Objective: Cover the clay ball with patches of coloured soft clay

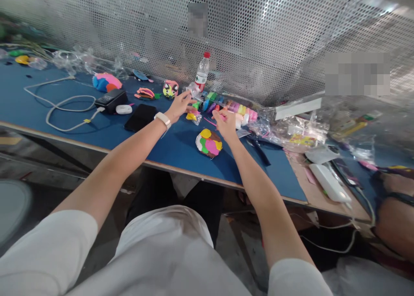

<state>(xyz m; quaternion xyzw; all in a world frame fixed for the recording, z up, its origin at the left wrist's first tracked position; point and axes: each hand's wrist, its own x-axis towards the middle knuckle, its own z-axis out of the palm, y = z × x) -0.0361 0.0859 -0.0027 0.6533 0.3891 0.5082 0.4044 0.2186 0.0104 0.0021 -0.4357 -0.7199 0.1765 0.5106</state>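
Observation:
My left hand (181, 106) reaches over the table beside the clear bottle (202, 74) with a red cap, its fingers spread at some clear plastic and yellow and green clay pieces (193, 116). To its right, my right hand (224, 120) has its fingers bent together near a small red piece; what they hold, if anything, is too small to make out. Below the hands a round clay-covered object (209, 143) with pink, yellow, green, white and brown patches lies on the blue table (181, 151). Behind my right hand runs a row of colored clay packs (239, 108).
Left of my hands are a black phone (141, 117), a black box (111, 100) with a white cable, and clay figures (170, 89). A dark tool (260, 152) and plastic bags (299, 130) lie to the right. Another person's arm (396, 209) is at the right edge.

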